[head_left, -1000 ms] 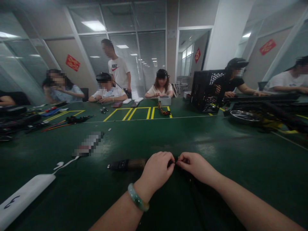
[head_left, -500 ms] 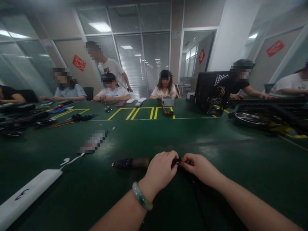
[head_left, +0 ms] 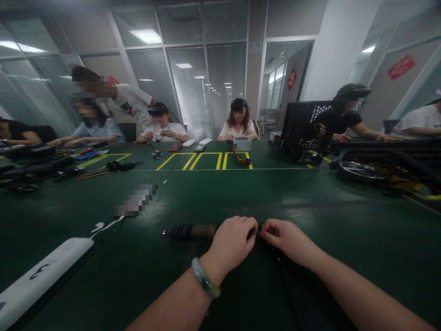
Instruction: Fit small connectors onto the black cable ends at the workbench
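A dark rod [head_left: 191,231] lies flat on the green worktop [head_left: 213,197], on the near side of the yellow boxes [head_left: 203,161] taped on it and well apart from them. Its left end is free and its right end is hidden in the left hand [head_left: 231,241]. That hand's grip is closed over the rod, fingers curled down on top. A pale green bracelet [head_left: 206,282] sits on its wrist.

The right hand [head_left: 287,239] meets it fingertip to fingertip. Its grip is pinched almost shut, thumb and forefinger on a small tip [head_left: 255,232] at the rod's covered end. What the tip is cannot be made out. A dark cable [head_left: 285,285] runs from under this hand toward the near edge.

Nearer than the yellow boxes and far to their left lies a white strip [head_left: 44,273] bearing a dark mark, with a white cord [head_left: 105,225] leading from it. A grey box [head_left: 241,143] stands at the far side of the boxes, and a bundle of coloured wires [head_left: 239,157] lies on their right-hand part. To the right of the boxes stands a black perforated case [head_left: 303,131], and further right is a round metal dish [head_left: 358,170]. To the left of the boxes lie dark tools and cables [head_left: 41,170]. Other people sit beyond them, along the far edge.
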`<move>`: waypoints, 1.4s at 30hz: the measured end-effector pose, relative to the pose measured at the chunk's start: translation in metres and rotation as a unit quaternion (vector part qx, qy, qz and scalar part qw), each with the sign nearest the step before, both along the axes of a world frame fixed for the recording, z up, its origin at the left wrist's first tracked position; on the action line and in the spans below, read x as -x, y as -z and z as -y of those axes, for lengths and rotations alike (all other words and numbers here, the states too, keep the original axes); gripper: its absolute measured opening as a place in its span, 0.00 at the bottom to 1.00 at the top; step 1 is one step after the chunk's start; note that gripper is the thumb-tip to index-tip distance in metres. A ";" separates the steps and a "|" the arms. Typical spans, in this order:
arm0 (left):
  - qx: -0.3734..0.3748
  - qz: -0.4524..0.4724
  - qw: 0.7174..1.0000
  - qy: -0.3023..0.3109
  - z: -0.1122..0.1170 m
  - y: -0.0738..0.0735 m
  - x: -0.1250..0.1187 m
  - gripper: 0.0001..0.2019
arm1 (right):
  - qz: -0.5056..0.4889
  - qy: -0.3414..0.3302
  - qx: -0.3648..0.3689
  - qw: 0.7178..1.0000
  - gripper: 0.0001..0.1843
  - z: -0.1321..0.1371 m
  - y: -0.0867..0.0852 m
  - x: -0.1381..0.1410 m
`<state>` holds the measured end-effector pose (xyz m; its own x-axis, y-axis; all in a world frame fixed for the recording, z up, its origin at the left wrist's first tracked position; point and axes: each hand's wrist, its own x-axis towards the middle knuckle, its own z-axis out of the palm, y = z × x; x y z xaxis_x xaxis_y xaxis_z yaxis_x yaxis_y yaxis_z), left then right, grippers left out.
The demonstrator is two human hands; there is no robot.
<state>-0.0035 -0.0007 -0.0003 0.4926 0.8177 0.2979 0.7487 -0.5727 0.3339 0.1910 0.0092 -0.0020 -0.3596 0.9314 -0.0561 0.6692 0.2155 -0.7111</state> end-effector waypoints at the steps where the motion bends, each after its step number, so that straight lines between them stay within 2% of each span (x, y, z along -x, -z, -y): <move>1: 0.002 -0.002 1.000 0.002 0.000 0.000 0.000 0.05 | 0.000 0.000 0.002 1.000 0.11 0.000 0.000 0.000; 9: 0.003 -0.011 1.000 -0.010 0.000 0.000 0.000 0.08 | -0.010 -0.007 0.010 1.000 0.11 -0.002 0.003 0.000; 13: 0.003 -0.020 1.000 -0.009 0.000 -0.002 0.000 0.06 | -0.018 -0.009 0.011 1.000 0.11 -0.003 0.006 -0.001; 25: 0.022 -0.012 1.000 -0.016 0.000 -0.007 0.000 0.03 | -0.013 -0.005 0.027 1.000 0.11 -0.004 0.001 0.000; 33: 0.033 -0.031 0.999 -0.020 0.001 -0.009 -0.001 0.05 | -0.018 -0.005 0.033 0.999 0.11 -0.004 -0.003 0.001; 42: 0.030 -0.010 0.999 -0.020 -0.001 -0.010 -0.001 0.05 | -0.036 -0.003 0.028 0.999 0.10 -0.003 -0.004 0.001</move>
<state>-0.0029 -0.0001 0.0101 0.4649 0.8527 0.2383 0.7775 -0.5219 0.3509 0.1899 0.0120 0.0025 -0.3698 0.9254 -0.0828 0.6154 0.1772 -0.7681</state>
